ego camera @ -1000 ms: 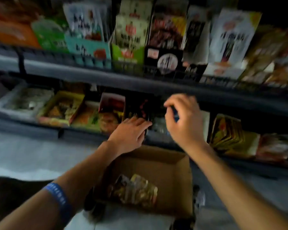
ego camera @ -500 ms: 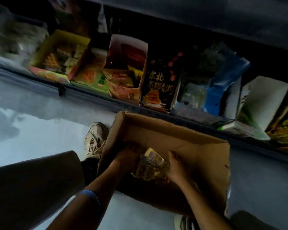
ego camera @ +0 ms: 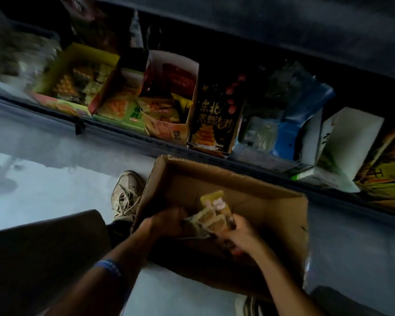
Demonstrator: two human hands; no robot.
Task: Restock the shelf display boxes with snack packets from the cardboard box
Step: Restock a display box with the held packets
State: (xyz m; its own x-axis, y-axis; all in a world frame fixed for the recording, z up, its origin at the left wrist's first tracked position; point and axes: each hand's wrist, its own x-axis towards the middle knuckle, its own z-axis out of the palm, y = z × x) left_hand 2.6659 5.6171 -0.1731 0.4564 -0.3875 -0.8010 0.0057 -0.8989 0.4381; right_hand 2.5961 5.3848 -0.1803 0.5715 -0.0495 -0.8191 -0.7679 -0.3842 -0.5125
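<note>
beige sneaker (ego camera: 126, 195), blue wristband (ego camera: 108, 266), perhaps beaded

Both forearms reach forward and down from the bottom edge of the view, converging toward each other. The left hand (ego camera: 167, 221) lies in shadow, knuckles up, its fingers curled downward around the near end of a bundle of packets. A blue band (ego camera: 108, 267) circles the left forearm. The right hand (ego camera: 242, 231) is better lit, its back turned up, fingers (ego camera: 234, 221) folded round the other side of the same bundle. The two hands sit near each other, not touching. A shoe (ego camera: 126, 196) shows on the left foot, and a dark-clad knee (ego camera: 48, 252) sits beside the left arm.
</note>
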